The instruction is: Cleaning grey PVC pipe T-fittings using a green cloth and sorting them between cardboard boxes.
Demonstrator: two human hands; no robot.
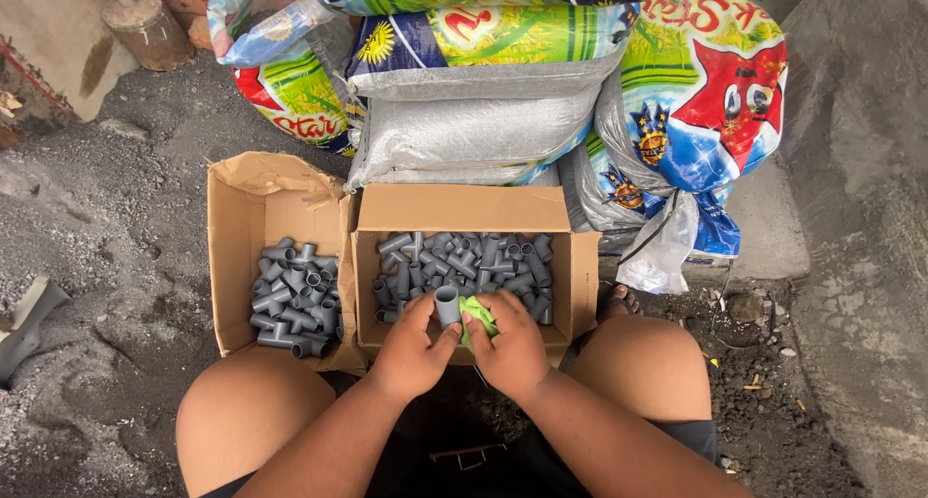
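The left hand (411,348) grips a short grey pipe fitting (447,305), fingers closed around its lower part so that its open end stands upright above the thumb. The right hand (512,348) is closed on a crumpled green cloth (478,316), pressed against the right side of the fitting; the two hands touch at the near edge of an open cardboard box (464,210). That box, just beyond the hands, is filled with a loose heap of grey fittings (464,261) lying at all angles. Just to its left, touching it, stands a second open cardboard box (242,227) with a smaller pile of grey fittings (295,300) gathered in its near right part. The person's bare knees frame the hands, left and right, near the bottom of the view. Beyond the boxes, printed woven sacks (483,82) are stacked, bright with green, blue and red. All of this rests on a floor of dark grey gravel (106,247), with a concrete wall (860,169) rising at the right.
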